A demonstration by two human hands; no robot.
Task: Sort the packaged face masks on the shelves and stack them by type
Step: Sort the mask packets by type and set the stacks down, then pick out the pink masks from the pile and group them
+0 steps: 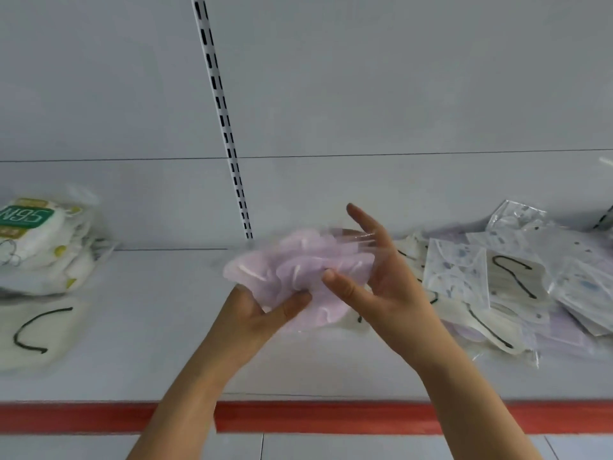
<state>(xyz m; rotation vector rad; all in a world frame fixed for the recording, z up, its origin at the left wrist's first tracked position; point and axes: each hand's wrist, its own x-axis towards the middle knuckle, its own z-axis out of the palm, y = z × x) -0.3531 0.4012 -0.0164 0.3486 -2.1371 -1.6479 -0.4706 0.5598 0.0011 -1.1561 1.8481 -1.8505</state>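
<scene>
I hold a bunch of lilac masks in clear packets [292,260] above the middle of the white shelf [159,327]. My left hand [262,310] grips the bunch from below, thumb on its front. My right hand [374,270] holds its right side, thumb pressing the front and fingers spread behind the plastic. A heap of mixed packets [517,280], patterned, cream and lilac, lies on the shelf to the right. At the far left stands a stack of N95 packets [43,240], with a cream mask with a black ear loop [36,333] in front of it.
A slotted white upright [222,117] runs up the back panel behind the hands. The shelf has a red front edge strip [331,416]. A floor of pale tiles [365,448] shows below it.
</scene>
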